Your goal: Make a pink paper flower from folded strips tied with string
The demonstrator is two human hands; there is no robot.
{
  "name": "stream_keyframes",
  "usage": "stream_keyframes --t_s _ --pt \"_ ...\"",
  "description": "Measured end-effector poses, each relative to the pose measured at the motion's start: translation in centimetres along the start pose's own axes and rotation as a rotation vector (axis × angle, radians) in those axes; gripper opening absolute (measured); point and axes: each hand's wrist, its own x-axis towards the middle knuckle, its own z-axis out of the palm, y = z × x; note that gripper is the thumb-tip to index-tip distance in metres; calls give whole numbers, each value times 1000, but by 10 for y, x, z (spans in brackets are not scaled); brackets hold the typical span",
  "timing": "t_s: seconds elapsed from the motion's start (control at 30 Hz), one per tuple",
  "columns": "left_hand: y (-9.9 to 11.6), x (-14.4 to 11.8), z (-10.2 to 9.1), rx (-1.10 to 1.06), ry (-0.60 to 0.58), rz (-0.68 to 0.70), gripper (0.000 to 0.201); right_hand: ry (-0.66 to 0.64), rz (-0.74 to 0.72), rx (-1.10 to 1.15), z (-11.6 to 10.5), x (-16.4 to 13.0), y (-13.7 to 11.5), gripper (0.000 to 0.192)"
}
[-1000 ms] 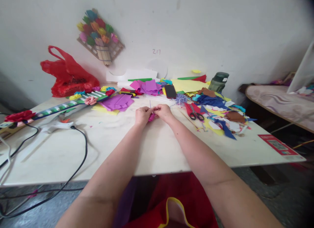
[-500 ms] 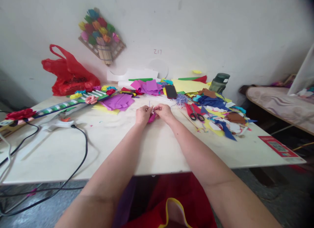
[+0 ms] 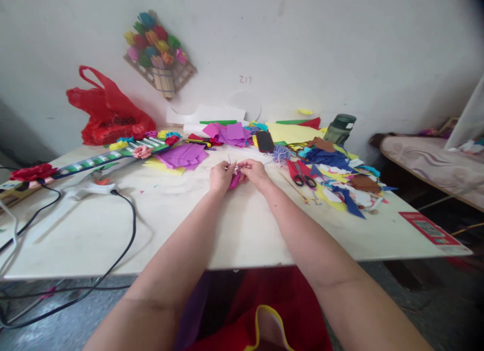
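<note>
Close together over the middle of the table, both my hands are pinched around a small magenta piece of crepe paper (image 3: 235,181). My left hand (image 3: 221,176) is closed on the paper, and a short end of lilac yarn (image 3: 229,159) sticks up by its fingertips. My right hand (image 3: 254,172) pinches at the top of the same piece, apparently on the yarn; its fingertips are too small to see clearly. A thin strand seems to lead from there to the loose bundle of lilac yarn (image 3: 282,153).
Scissors (image 3: 303,175) lie right of my hands, before a heap of paper scraps (image 3: 328,159). A phone (image 3: 264,141), purple sheets (image 3: 183,156) and a green bottle (image 3: 339,129) are farther back. At left are a flower-decorated strip (image 3: 109,159), a red bag (image 3: 108,111) and a black cable (image 3: 132,225).
The view has shifted very slightly. My hands stay in place around the magenta paper, with only small movements of the fingers.
</note>
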Motion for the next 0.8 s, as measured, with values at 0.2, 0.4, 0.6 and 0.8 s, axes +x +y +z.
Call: stream_keyframes --t_s 0.2,0.4,0.6,0.8 --pt "1 0 -1 70 16 -10 39 -45 -9 -21 1 -1 0 22" --pt "1 0 -2 107 25 -25 39 -98 -24 -4 1 -1 1 16" --pt "0 -2 -1 22 27 -9 38 -103 10 20 1 0 3 13" --pt "-1 0 -1 17 55 9 36 -147 -1 -10 1 -1 2 8"
